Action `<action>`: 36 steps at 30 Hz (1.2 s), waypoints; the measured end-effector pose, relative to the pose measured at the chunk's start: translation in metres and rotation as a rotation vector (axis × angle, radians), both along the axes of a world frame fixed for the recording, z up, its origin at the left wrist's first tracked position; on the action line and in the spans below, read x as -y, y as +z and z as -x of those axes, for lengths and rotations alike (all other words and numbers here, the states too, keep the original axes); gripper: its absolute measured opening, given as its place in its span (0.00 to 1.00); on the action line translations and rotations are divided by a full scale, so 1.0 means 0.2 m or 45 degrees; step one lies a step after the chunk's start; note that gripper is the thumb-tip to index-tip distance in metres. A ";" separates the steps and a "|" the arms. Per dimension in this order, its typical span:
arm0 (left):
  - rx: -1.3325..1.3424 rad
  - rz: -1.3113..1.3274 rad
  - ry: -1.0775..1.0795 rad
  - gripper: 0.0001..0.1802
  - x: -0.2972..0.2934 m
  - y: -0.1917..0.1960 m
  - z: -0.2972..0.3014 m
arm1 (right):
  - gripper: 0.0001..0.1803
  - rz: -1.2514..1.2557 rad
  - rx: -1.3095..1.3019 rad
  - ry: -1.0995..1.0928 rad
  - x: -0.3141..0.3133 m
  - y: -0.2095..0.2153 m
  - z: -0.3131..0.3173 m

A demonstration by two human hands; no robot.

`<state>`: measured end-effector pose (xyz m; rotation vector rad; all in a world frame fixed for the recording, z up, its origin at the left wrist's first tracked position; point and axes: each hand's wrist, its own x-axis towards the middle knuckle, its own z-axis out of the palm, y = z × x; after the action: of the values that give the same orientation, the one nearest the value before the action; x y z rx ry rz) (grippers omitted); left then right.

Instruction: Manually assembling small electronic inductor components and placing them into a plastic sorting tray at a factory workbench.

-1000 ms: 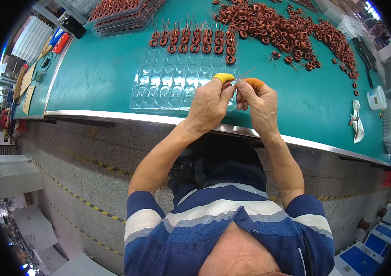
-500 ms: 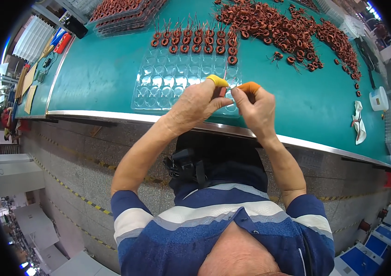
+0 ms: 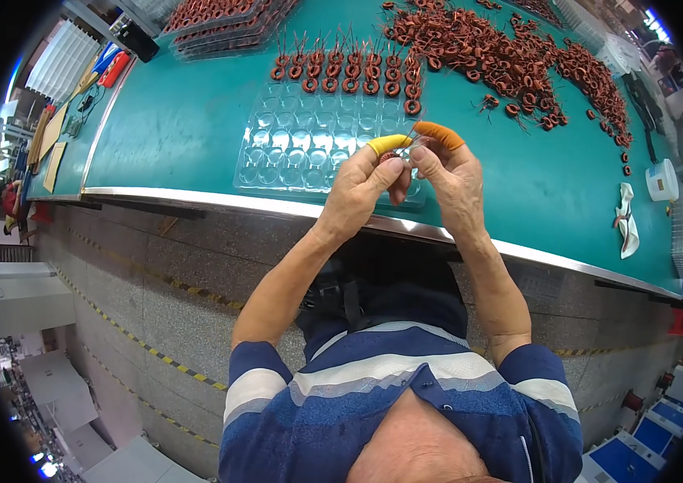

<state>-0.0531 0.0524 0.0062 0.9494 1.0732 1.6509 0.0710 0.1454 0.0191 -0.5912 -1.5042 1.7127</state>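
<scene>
Between the yellow-covered index finger and the thumb of my left hand (image 3: 360, 182) is a small copper-wound ring coil (image 3: 388, 156), mostly hidden by the fingers. My right hand (image 3: 456, 179), an orange cover on its index finger, is closed in a pinch right beside the coil. Thin wire ends show at its fingertips. Both hands are over the near right corner of a clear plastic tray (image 3: 249, 179) with round pockets. Copper ring coils (image 3: 350, 84) with upright wire ends fill the tray's far rows, and one column at the right reaches nearer.
A large heap of loose ring coils (image 3: 502, 58) spreads across the green table (image 3: 172, 133) at the far right. Stacked full trays (image 3: 233, 36) stand at the far left. Toward the right edge are a white tub (image 3: 662, 180) and a crumpled white cloth (image 3: 627, 221).
My left hand has turned and come closer to the right hand, and its forearm has shifted rightward. The right index finger has lifted a little. The coil stays in the left fingers.
</scene>
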 end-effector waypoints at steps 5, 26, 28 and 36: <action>0.040 0.051 0.069 0.13 -0.01 -0.04 -0.01 | 0.15 0.015 -0.046 -0.011 0.03 -0.04 0.03; -0.523 0.026 0.687 0.09 -0.02 0.00 0.65 | 0.13 -1.840 1.114 -0.511 -0.95 -0.30 -0.25; -0.822 0.034 0.921 0.09 -0.06 -0.06 0.81 | 0.12 -1.881 1.121 -0.543 -0.93 -0.29 -0.24; -1.218 0.250 1.068 0.12 -0.25 -0.13 0.97 | 0.11 -1.793 0.903 -0.529 -0.89 -0.25 -0.23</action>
<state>-0.2468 0.1014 -0.0202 1.2856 2.4922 1.6405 0.1162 0.3231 -0.0318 -0.6232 -2.3485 -0.1426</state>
